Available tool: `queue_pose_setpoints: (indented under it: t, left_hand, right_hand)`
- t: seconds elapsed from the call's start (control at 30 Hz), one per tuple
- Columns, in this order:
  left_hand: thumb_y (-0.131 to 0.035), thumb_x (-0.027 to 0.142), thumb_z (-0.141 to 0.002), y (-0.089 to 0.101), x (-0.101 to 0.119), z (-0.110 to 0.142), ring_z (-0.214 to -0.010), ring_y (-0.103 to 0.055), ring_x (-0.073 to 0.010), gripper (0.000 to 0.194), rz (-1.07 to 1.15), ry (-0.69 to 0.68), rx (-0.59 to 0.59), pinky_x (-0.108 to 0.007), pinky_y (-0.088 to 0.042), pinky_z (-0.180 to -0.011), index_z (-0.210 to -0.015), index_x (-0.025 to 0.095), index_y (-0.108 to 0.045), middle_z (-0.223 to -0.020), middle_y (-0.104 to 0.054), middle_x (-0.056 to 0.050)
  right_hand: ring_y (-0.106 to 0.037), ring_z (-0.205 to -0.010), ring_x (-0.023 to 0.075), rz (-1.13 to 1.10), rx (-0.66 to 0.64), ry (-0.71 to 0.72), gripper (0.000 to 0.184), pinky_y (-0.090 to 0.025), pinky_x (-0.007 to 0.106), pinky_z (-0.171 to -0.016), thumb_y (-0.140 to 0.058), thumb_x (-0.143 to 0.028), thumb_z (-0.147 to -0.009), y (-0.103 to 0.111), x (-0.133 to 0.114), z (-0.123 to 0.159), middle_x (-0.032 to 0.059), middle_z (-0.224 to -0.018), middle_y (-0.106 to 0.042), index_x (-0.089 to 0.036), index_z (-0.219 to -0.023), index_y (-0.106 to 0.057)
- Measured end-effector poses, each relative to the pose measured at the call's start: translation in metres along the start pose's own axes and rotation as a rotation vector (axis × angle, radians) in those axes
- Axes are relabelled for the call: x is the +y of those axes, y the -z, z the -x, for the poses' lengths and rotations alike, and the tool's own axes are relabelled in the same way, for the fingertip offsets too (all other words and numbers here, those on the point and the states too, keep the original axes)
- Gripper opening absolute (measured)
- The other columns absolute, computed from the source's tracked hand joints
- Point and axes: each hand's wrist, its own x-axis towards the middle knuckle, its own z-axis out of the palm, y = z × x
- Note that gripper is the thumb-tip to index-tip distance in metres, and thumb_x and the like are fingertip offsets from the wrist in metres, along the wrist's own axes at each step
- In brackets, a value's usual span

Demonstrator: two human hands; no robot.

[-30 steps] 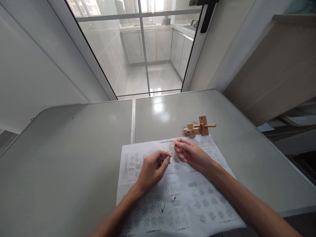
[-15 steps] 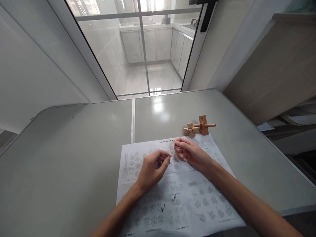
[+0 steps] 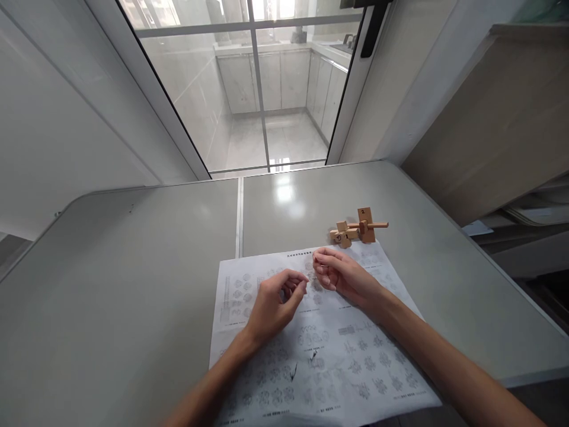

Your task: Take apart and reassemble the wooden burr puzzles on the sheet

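Note:
A large printed sheet (image 3: 320,379) with rows of small diagrams and lines of text lies on the table. Over its upper middle, my left hand (image 3: 280,299) is loosely curled, thumb tip by the index fingertip, with nothing seen in it. Just to its right, my right hand (image 3: 338,273) is also curled closed, and nothing shows between its fingers. A small gap separates the two hands. Beyond the sheet's top right edge, close to my right hand, sit several wooden puzzle pieces (image 3: 365,228) marked with handwritten numbers, a thin rod end sticking out to the right.
The grey table (image 3: 133,284) has a metal seam (image 3: 240,216) running across it. At its far edge stands a glass door (image 3: 284,89) with a black handle (image 3: 376,29). On the right is a brown panel (image 3: 498,107) above stacked papers (image 3: 537,204).

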Motion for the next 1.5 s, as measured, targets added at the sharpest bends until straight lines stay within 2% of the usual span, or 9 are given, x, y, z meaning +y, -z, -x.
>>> queue_pose_setpoints:
  t: [0.67, 0.87, 0.97, 1.2, 1.5]
  left_hand:
    - [-0.061, 0.032, -0.101, 0.0, 0.0, 0.0, -0.073, -0.066, -0.0156, 0.018, -0.008, -0.001, -0.001, -0.027, -0.052, -0.069, -0.098, 0.019, -0.073, -0.082, -0.075, -0.004]
    - [-0.062, 0.033, -0.1, 0.0, 0.002, 0.0, -0.073, -0.067, -0.0161, 0.018, -0.014, 0.004, 0.005, -0.027, -0.053, -0.068, -0.098, 0.019, -0.073, -0.082, -0.075, -0.004]
    - [-0.063, 0.034, -0.1, 0.0, 0.004, 0.0, -0.072, -0.067, -0.0159, 0.018, -0.011, 0.006, 0.007, -0.027, -0.052, -0.067, -0.098, 0.019, -0.073, -0.082, -0.075, -0.004]
    - [-0.063, 0.034, -0.1, 0.0, 0.005, 0.0, -0.072, -0.067, -0.016, 0.018, 0.001, -0.002, 0.013, -0.027, -0.053, -0.067, -0.097, 0.019, -0.073, -0.081, -0.074, -0.004]
    - [-0.062, 0.034, -0.1, 0.0, 0.003, 0.0, -0.072, -0.065, -0.016, 0.018, 0.001, 0.007, 0.0, -0.028, -0.052, -0.067, -0.097, 0.019, -0.072, -0.081, -0.073, -0.004]
  right_hand:
    - [-0.046, -0.051, 0.0066, -0.003, -0.014, 0.008, 0.034, -0.035, 0.022, -0.048, -0.081, -0.043, -0.09, 0.001, 0.0, 0.0, -0.0039, -0.073, -0.054, -0.018, -0.082, -0.059]
    - [-0.041, -0.051, 0.0075, -0.03, -0.005, 0.047, 0.039, -0.033, 0.024, -0.048, -0.08, -0.044, -0.09, 0.004, 0.002, 0.0, -0.0041, -0.067, -0.049, -0.018, -0.073, -0.057]
    - [-0.032, -0.047, 0.0068, -0.109, 0.003, 0.115, 0.042, -0.028, 0.023, -0.046, -0.077, -0.046, -0.092, 0.008, 0.003, -0.001, -0.0064, -0.059, -0.04, -0.019, -0.068, -0.054]
    - [-0.011, -0.04, 0.0072, -0.314, 0.126, 0.224, 0.053, -0.016, 0.025, -0.037, -0.075, -0.051, -0.091, 0.02, -0.007, 0.001, -0.01, -0.047, -0.025, -0.023, -0.06, -0.043]
    - [-0.015, -0.037, 0.006, -0.553, 0.152, 0.278, 0.044, -0.02, 0.022, -0.033, -0.074, -0.045, -0.092, 0.038, -0.008, 0.0, -0.0105, -0.05, -0.031, -0.023, -0.067, -0.044]
